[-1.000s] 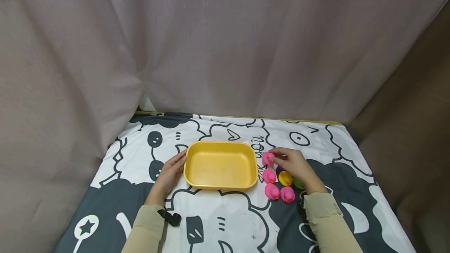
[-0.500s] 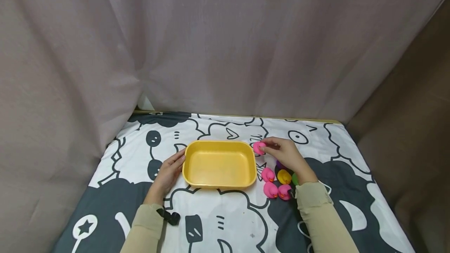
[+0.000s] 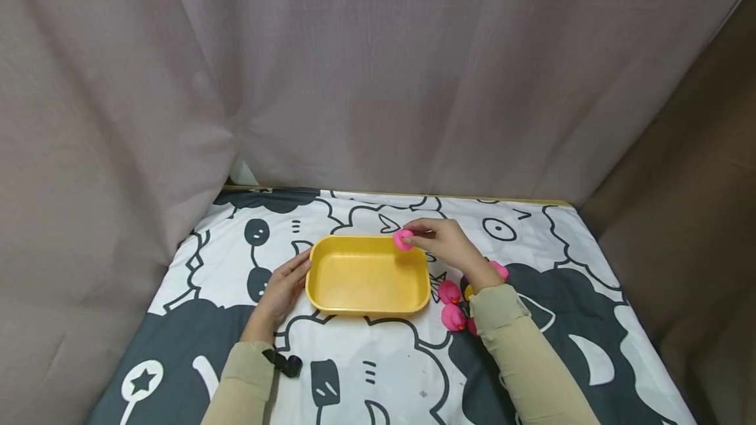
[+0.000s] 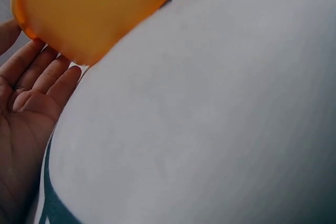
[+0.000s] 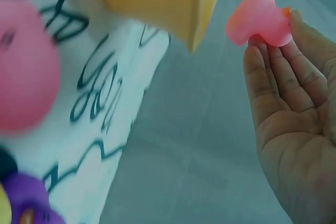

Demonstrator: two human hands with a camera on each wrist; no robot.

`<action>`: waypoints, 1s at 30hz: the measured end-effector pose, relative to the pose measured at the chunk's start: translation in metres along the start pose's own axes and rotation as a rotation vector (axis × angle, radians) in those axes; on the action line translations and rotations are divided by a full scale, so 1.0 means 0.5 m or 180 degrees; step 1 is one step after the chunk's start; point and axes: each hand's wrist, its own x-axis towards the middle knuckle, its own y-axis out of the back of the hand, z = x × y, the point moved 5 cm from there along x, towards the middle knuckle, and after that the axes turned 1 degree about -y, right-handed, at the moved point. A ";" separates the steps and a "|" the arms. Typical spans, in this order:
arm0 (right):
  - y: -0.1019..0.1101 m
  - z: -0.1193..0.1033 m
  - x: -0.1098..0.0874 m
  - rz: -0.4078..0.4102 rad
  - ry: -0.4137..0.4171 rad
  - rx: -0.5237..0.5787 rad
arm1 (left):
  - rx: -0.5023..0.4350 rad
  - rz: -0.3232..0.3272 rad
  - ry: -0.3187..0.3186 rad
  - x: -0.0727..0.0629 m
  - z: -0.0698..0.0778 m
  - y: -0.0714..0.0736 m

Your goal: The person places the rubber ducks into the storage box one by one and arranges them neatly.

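Note:
In the head view my right hand (image 3: 443,241) pinches a pink rubber duck (image 3: 402,239) between thumb and fingertips, over the far right corner of a yellow tray (image 3: 369,307). The right wrist view shows the held duck (image 5: 262,19) and its orange beak, with the palm turned toward the camera. My left hand (image 3: 285,288) touches the tray's left side. In the left wrist view its slightly bent fingers (image 4: 42,72) lie along the outside of the tray (image 4: 94,14). The tray's inside holds nothing.
More pink ducks (image 3: 449,292) stand right of the tray, one (image 3: 499,271) beyond my forearm. A yellow duck (image 3: 468,292) is mostly hidden by the forearm. A purple duck (image 5: 26,198) shows in the right wrist view. The patterned cloth (image 3: 378,359) covers the table; curtains (image 3: 378,84) surround it.
My right hand has carried the pink duck left and away from me, from the group of ducks to the tray's far right corner. The left hand keeps its place at the tray.

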 end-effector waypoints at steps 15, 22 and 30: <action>-0.128 -0.048 0.064 -0.0318 0.0416 0.0297 | -0.0015 0.0006 0.0009 0.002 0.004 0.000; -0.181 -0.073 0.070 -0.0670 0.0581 0.0039 | -0.0025 -0.0008 0.0037 -0.001 0.003 0.001; -0.223 -0.092 0.072 -0.0908 0.0536 -0.0026 | -0.0033 -0.0017 -0.0012 -0.005 0.001 -0.002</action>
